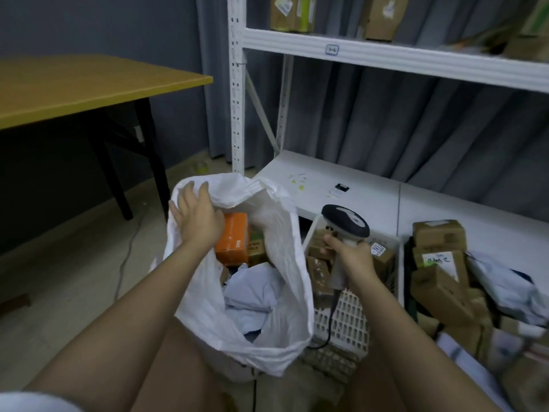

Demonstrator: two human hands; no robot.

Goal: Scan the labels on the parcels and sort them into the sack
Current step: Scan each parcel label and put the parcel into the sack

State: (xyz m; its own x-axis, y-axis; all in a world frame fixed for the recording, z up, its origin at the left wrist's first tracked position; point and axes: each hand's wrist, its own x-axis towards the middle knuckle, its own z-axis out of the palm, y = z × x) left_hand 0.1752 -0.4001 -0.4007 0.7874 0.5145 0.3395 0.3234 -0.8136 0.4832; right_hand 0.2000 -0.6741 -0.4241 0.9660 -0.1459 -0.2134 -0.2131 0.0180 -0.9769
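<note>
Grey floor under white sack (pixel 279 307), mouth open, orange parcel (pixel 233 237) inside at far left. Left hand (pixel 197 217) spread flat over sack's far-left rim, apparently empty. Right hand (pixel 352 254) gripping scanner (pixel 346 223) just right of sack, above crate (pixel 347 319) of parcels.

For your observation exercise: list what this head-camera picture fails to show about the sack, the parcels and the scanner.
- Sack bottom: hidden by its own folds and the orange box.
- Crate parcel labels: too blurred to read.
- Scanner handle: covered by the right hand.
- Left hand fingertips: past the sack rim; contact unclear.
- Right-side parcels: partly cut off by the frame edge.
</note>
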